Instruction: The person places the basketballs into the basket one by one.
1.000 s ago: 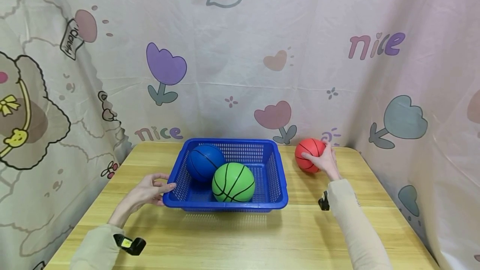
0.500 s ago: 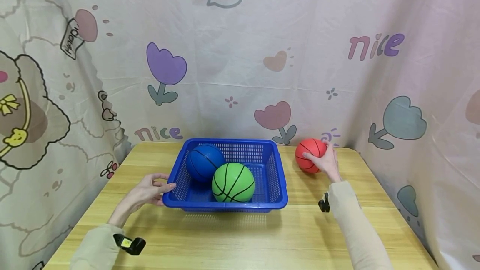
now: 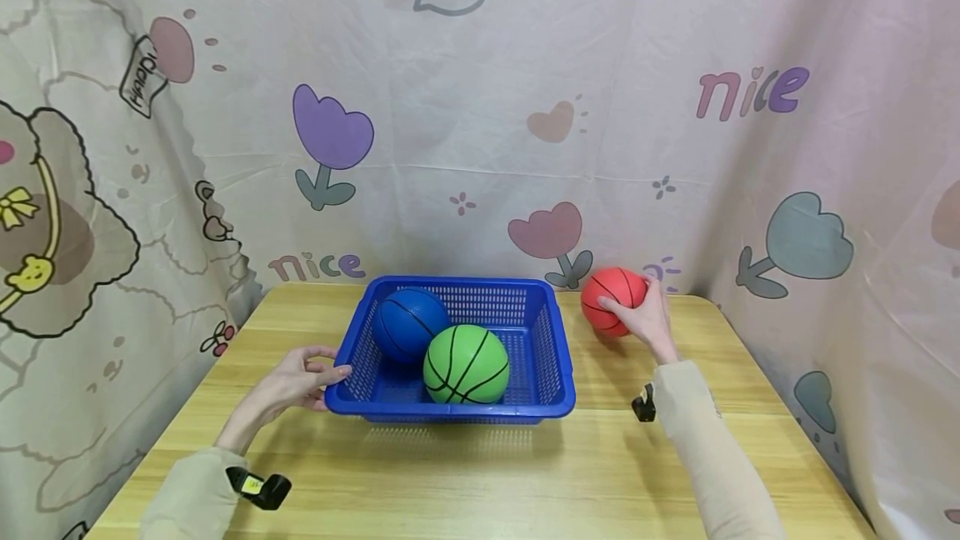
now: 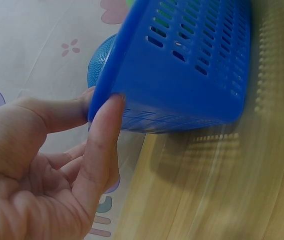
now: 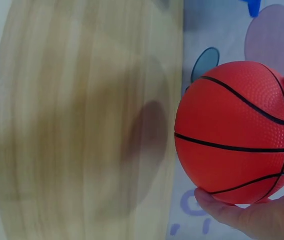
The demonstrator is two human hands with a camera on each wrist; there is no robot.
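A blue plastic basket with slotted walls stands on the table, holding a blue ball and a green ball, both marked like basketballs. My left hand pinches the basket's left rim between thumb and fingers; the left wrist view shows the rim caught there. To the right of the basket, my right hand grips a small red basketball. In the right wrist view the red basketball is above the tabletop, its shadow apart from it, with fingers on opposite sides.
The wooden table reaches back to a patterned cloth that hangs behind and along both sides. A small black camera sits on the left wrist, another on the right.
My right hand has lifted the red basketball slightly and shifted it a little to the left. The left hand, the basket and the two balls inside have stayed in place.
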